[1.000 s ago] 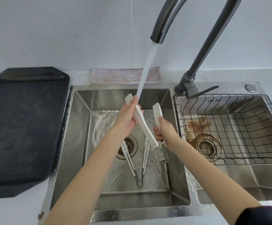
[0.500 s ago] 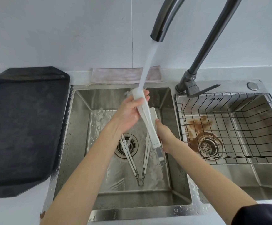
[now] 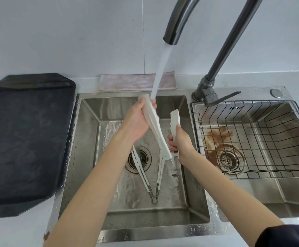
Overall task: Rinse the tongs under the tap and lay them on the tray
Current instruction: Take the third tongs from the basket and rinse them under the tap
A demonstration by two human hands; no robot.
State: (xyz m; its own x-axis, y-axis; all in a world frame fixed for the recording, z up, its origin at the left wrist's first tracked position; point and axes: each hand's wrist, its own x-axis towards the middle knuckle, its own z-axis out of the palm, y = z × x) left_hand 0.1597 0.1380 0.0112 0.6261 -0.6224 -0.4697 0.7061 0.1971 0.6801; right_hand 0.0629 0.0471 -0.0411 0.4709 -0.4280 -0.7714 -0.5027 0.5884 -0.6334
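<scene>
bare forearms; dark, perhaps navy, sleeve (image 3: 287, 236) at right.

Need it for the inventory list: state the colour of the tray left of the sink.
Black, dull and wet-looking: the tray, seen in the head view.

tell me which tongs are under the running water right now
The white tongs held in both hands: the left hand holds one arm in the stream. The other tongs lie on the sink floor.

Counter (image 3: 11, 232) w/ tray (image 3: 25, 139), cloth (image 3: 127, 83)
</scene>
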